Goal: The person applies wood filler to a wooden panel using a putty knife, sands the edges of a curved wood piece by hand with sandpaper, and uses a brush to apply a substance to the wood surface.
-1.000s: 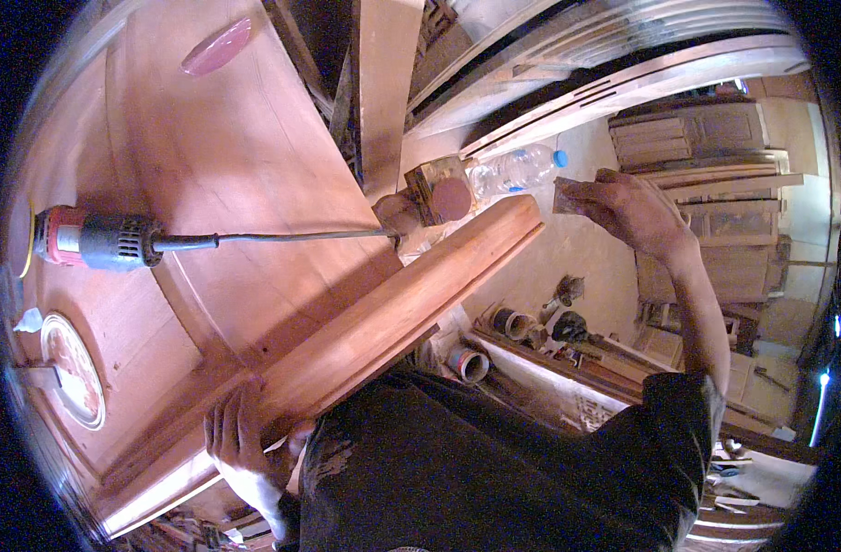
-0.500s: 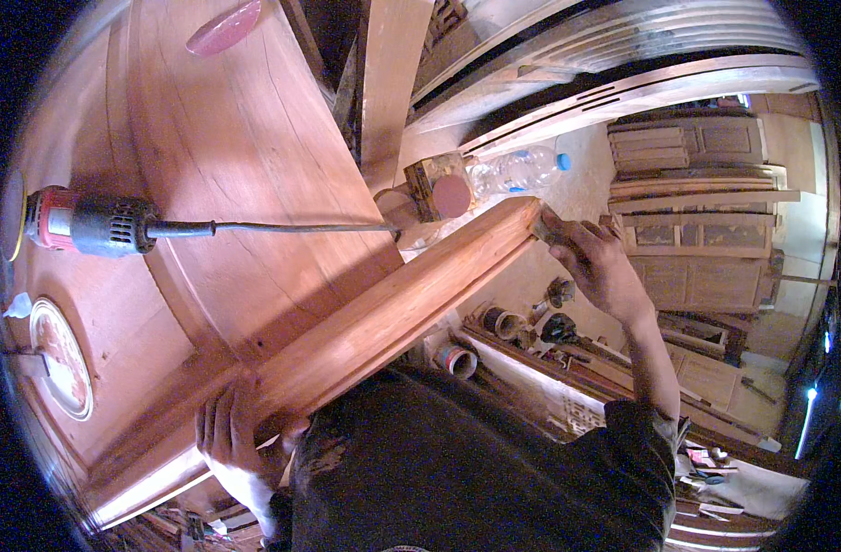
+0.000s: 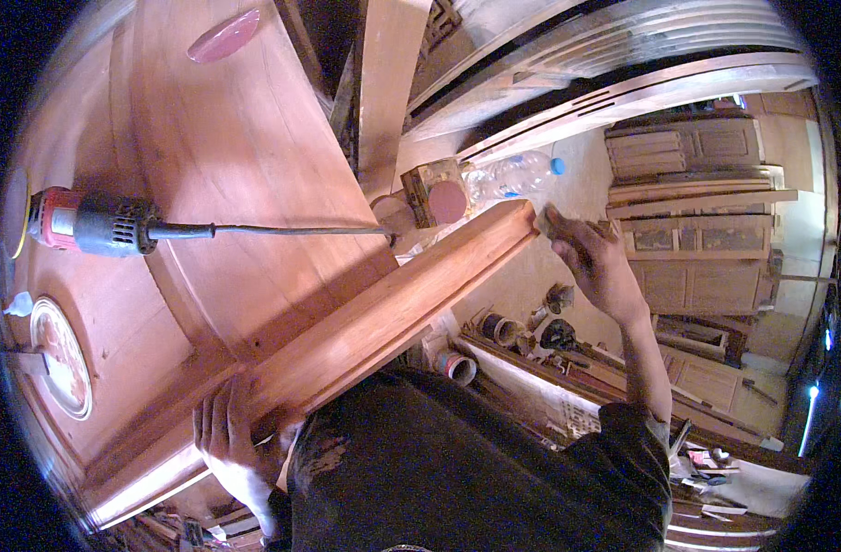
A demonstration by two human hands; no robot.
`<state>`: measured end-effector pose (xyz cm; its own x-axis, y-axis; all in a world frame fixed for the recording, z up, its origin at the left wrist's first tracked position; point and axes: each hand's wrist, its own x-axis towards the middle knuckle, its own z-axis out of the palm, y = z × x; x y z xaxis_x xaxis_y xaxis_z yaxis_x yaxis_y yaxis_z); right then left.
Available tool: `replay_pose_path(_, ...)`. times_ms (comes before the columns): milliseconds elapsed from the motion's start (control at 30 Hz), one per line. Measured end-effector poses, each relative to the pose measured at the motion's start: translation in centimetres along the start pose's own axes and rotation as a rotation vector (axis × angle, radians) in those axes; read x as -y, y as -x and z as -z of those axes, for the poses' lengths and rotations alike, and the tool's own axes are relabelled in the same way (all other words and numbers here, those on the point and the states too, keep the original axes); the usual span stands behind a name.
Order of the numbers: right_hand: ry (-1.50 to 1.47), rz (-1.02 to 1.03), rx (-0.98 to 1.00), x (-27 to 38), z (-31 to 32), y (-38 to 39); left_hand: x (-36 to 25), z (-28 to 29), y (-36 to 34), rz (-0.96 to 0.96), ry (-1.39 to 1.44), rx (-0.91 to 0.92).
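A long moulded wooden board lies slanted across the round worktop. The left hand grips its near end; the right hand presses a small sanding pad against its far end. An electric sander rests at left.

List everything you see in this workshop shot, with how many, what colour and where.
Long wooden moulding: one, reddish brown, diagonal across the middle.
Wooden workpiece: one, reddish brown, upper left, under the power tool.
Power tool: one, red and grey, left, cord running right.
Sanding discs: at least two, pinkish red, top left and centre.
Plastic bottle: one, clear with blue cap, upper centre.
Wooden cabinets: several, brown, right.
Left hand: one, gripping the moulding's near end.
Right hand: one, at the moulding's far end, holding a small pad.
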<state>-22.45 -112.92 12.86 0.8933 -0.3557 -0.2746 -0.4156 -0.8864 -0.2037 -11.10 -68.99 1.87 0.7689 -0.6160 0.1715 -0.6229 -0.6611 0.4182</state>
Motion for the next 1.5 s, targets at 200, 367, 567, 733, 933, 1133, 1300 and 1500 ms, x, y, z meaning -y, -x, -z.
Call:
replay_pose_path(200, -0.05, -0.01, -0.152, 0.0, -2.8, -0.4, 1.2, -0.8, 2.5, 0.066, -0.038, 0.049)
replay_pose_path(367, -0.112, -0.089, -0.186, -1.2, -2.1, 0.2, 0.8, -0.7, 2.3, 0.124, -0.026, 0.055)
replay_pose_path(567, -0.17, -0.108, -0.188, -0.6, -3.7, -0.5, 1.0, -0.7, 2.2, 0.084, -0.023, 0.064)
replay_pose_path(733, -0.341, -0.189, -0.206, -0.5, -3.2, 0.2, 0.7, -0.5, 1.8, 0.085, -0.001, 0.053)
replay_pose_path(933, -0.315, -0.067, -0.175, -1.4, -3.4, 0.2, 0.7, -0.2, 1.4, 0.035, -0.028, 0.02)
replay_pose_path(1133, -0.112, 0.115, 0.151, 0.0, 2.7, -0.8, 1.3, -0.6, 2.6, 0.079, -0.022, 0.08)
replay_pose_path(1300, 0.128, 0.302, 0.339, 3.2, 3.5, -3.8, 1.0, -0.6, 2.0, 0.083, 0.01, 0.013)
replay_pose_path(1500, 0.339, 0.257, 0.414, 1.9, 5.1, -4.6, 0.8, -0.2, 1.2, 0.028, -0.026, -0.061)
